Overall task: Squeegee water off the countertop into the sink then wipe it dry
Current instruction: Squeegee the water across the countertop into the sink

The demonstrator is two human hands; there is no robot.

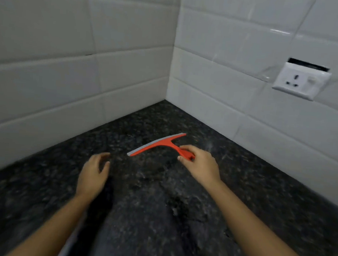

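Note:
A red squeegee (158, 143) with a grey rubber blade lies on the black speckled countertop (249, 194) near the tiled corner. My right hand (199, 163) has its thumb and fingers closed around the end of the squeegee's handle. My left hand (94, 174) hovers just left of the blade's near end, fingers curled and apart, holding nothing. A wet sheen runs down the middle of the countertop between my arms. The sink is out of view.
White tiled walls (66, 79) meet in a corner behind the squeegee. A white wall socket (301, 81) with a switch sits on the right wall, with a dark gap above it. A light strip shows at the lower left by my forearm.

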